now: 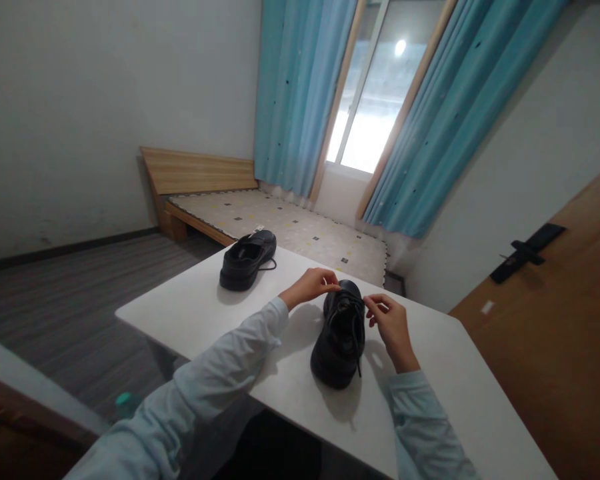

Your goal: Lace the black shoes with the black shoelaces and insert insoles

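Note:
A black lace-up shoe rests on the white table, its toe pointing away from me and its opening towards me. My left hand reaches to the left side of its toe end, with thumb and fingertips pinched at the black shoelace. On the opposite side, my right hand is also closed in a pinch at the lacing; the thin lace is hard to make out between the fingertips. One loose lace end hangs down the shoe's right side. A second black shoe stands apart at the far left, a lace trailing beside it.
The white table spans the space before me. Beyond its far edge is a low wooden bed with a patterned mattress, below a window with blue curtains. A wooden door is at the right. A green-capped object is at lower left.

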Motion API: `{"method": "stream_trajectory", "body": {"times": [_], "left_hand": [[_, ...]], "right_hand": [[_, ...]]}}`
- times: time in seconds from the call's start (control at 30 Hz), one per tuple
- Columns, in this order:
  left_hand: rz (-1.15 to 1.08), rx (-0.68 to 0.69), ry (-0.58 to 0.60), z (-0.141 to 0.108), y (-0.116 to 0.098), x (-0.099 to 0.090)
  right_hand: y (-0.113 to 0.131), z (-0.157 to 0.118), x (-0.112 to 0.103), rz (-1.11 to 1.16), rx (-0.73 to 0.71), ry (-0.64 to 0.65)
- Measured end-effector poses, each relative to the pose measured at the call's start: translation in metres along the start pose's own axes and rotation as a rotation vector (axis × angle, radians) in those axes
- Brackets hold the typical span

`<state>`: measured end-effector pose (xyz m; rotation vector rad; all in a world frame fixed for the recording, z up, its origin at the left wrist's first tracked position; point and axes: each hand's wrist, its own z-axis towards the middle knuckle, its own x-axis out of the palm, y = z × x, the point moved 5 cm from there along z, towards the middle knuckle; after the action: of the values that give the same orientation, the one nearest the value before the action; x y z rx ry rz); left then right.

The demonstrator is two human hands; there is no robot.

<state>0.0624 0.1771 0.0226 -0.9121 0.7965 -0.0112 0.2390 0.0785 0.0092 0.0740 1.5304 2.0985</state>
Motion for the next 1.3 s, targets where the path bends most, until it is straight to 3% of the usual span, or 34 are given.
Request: {"method": "stream_trajectory", "body": {"times": [0.3,0.6,0.77,0.9,1.07,1.3], "left_hand": [[-0.101,-0.036,0.008,-0.003,-0.009,0.013],[-0.148,-0.119,0.138,-0.006,-0.001,0.012],[-0.123,-0.141,0.157,-0.006,0.0,0.012],[-0.033,-0.05,0.074,-0.004,-0.005,0.008],[-0.081,0.153,-0.051,-0.004,-0.021,0.0],[-0.013,0.15,0.007,-0.006,-0.028,0.008]], "right_hand": [[-0.008,0.004,0.01,0.04,0.053,0.102],[-0.02,0.005,0.003,0.069,0.12,0.098],[-0.024,0.006,0.001,-0.01,0.079,0.076],[-0.02,0.006,-0.001,-0.091,0.038,0.057],[-0.003,0.004,-0.003,-0.069,-0.021,0.039],[0.0,-0.001,0.008,-0.054,0.041,0.105]]}}
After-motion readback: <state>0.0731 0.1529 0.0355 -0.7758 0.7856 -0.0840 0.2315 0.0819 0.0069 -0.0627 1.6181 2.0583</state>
